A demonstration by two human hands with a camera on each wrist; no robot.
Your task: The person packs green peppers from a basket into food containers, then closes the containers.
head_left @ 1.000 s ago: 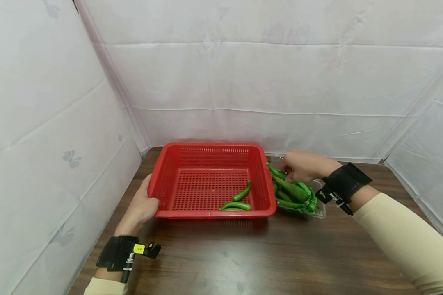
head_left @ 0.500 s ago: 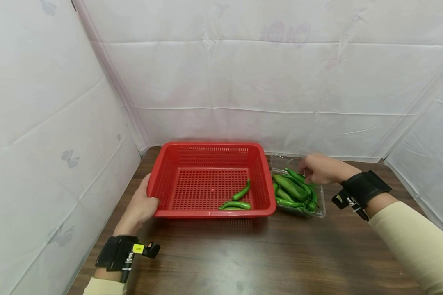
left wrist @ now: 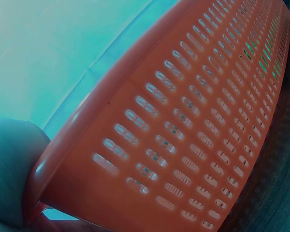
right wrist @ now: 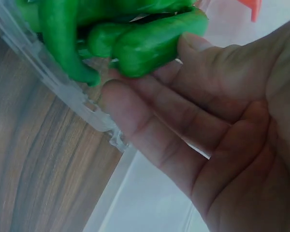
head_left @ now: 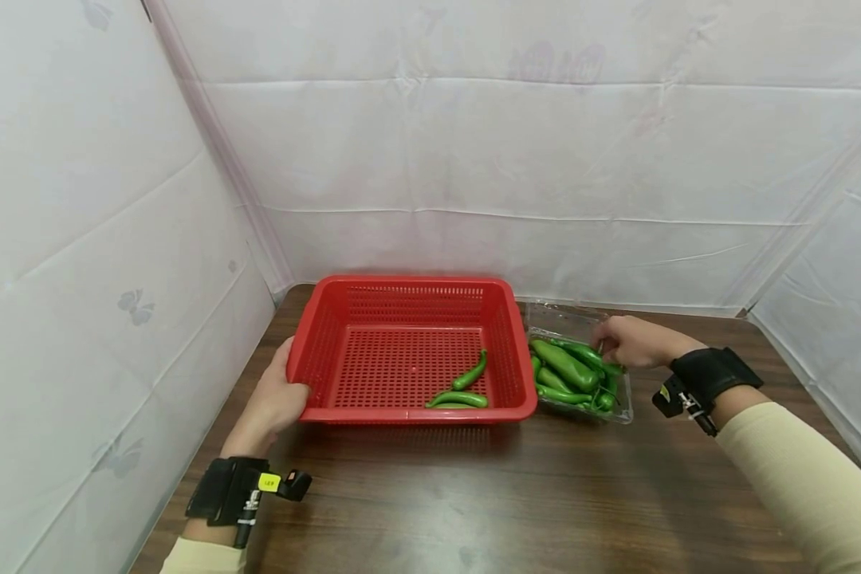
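Peppers going from tray to basket: two across, most still waiting.

The right hand has its fingers loosely extended against a green pepper in the clear tray, touching but not yet gripping. The left hand grasps the near-left corner of the red basket, where two peppers already lie. On the bench, the basket's right wall stands between tray and basket floor.
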